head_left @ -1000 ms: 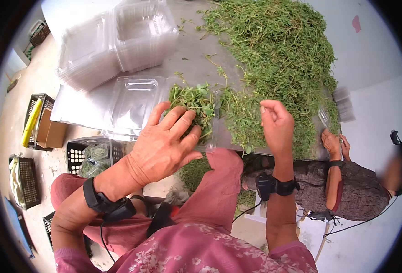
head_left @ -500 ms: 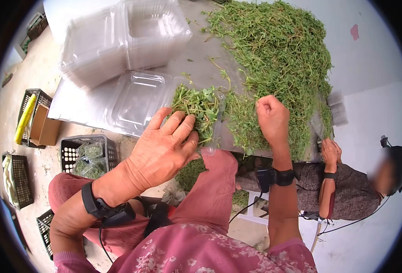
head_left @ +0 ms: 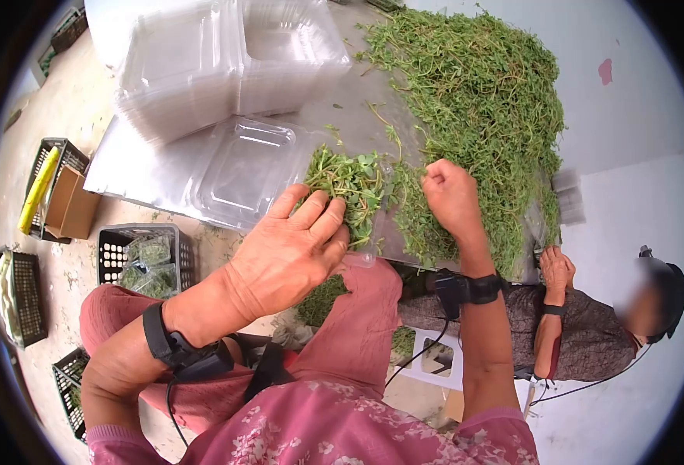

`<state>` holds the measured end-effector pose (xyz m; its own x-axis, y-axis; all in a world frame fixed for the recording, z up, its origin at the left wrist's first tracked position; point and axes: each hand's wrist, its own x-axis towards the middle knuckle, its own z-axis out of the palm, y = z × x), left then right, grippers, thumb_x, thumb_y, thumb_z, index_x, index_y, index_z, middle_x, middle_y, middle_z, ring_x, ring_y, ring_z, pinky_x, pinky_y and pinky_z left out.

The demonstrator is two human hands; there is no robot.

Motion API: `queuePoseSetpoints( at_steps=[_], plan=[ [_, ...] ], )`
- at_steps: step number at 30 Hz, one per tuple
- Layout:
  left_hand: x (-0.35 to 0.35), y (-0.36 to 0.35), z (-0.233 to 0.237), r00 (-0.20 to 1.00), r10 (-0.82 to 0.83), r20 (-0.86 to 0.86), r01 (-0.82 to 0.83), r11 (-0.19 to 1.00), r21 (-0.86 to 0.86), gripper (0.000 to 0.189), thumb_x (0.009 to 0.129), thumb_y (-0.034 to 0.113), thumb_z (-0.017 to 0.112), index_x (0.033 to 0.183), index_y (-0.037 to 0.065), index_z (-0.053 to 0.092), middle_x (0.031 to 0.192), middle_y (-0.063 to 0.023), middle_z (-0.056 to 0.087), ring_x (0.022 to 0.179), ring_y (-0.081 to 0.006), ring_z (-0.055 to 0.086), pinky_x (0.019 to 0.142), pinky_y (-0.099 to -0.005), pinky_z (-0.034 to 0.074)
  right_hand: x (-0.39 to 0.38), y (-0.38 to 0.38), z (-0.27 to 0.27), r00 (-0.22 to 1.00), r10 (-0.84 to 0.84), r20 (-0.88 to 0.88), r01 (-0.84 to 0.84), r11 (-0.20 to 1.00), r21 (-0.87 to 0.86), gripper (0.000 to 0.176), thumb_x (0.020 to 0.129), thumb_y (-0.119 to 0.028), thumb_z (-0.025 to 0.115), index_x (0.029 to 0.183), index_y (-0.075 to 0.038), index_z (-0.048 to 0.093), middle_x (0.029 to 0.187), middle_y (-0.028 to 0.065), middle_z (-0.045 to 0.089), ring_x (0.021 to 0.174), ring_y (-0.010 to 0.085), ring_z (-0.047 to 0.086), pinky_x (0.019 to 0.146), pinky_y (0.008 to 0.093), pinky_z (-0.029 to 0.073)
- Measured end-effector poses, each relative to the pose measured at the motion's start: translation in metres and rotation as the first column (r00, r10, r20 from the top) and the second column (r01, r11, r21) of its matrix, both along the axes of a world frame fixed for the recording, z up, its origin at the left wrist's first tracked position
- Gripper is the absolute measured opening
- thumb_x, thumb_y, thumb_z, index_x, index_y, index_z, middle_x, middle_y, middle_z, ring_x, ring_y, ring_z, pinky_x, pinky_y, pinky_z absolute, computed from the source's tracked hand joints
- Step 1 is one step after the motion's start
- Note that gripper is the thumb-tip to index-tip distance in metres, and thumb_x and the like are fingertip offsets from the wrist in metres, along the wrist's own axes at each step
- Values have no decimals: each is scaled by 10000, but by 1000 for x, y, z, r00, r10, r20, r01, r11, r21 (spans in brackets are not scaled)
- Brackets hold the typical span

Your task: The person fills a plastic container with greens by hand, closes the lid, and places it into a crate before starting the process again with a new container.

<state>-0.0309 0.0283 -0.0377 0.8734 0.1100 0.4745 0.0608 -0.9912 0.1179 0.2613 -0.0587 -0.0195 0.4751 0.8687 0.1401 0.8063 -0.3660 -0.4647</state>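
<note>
While resting loosely spread left hand (head_left: 294,242) on greens (head_left: 351,186) in clear box (head_left: 242,167), holds right hand (head_left: 452,198) curled closed; cannot tell whether empty.

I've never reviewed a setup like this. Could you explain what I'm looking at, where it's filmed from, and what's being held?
There's no machine: these are a person's bare hands, filmed by a head-worn camera looking forward and down. The left hand lies over leafy greens in a clear container, whose lid lies open beside it. The right hand is curled at the loose greens; whether it pinches a sprig is unclear. Also on the table are stacked clear containers and a big green heap. The hands at far right are another person's.
</note>
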Motion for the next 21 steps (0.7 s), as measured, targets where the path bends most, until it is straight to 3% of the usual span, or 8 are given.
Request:
queuePoseSetpoints(
  at_steps=[2,3,9,15,18,21],
  plan=[
    [0,-1,0,1000,1,-3,-1,1000,8,481,765,341,734,1115,25,639,1251,-191,554,1176,-345,523,1053,-522,378,7,5,13,993,-86,-85,87,996,1,120,839,-106,684,881,4,660,721,126,686,639,211,654,637,344,517],
    [0,-1,1,1000,3,-5,-3,1000,12,493,763,347,734,1124,26,637,1252,-191,554,1176,-344,523,1055,-522,378,7,10,17,991,-71,-113,74,997,21,130,844,-113,688,897,4,669,720,105,682,633,159,634,635,332,513],
    [1,-5,6,1000,9,8,-9,1000,12,534,748,366,738,1138,18,629,1246,-184,552,1186,-342,517,1062,-525,373,4,57,20,999,-41,-12,41,999,-30,163,812,-145,722,856,7,683,768,142,705,653,211,662,661,341,523],
    [-2,-1,8,999,37,-22,-37,999,21,550,738,368,744,1135,5,626,1240,-182,553,1202,-343,508,1074,-527,361,13,80,-6,992,-124,21,125,954,-273,213,775,-171,709,839,32,691,823,229,705,784,367,704,747,400,550],
    [-3,1,7,998,36,-44,-35,999,25,543,738,367,745,1125,2,633,1239,-181,556,1200,-342,509,1084,-529,351,10,77,-8,988,-89,129,120,959,-258,199,768,-152,670,822,39,684,833,260,697,839,428,690,771,426,550],
    [-5,0,7,999,24,-43,-23,999,32,532,744,367,743,1116,1,641,1234,-180,561,1199,-341,509,1091,-531,343,17,75,-8,983,-84,163,124,960,-253,177,761,-135,640,801,34,676,784,236,695,740,355,697,718,408,548]
  ],
)
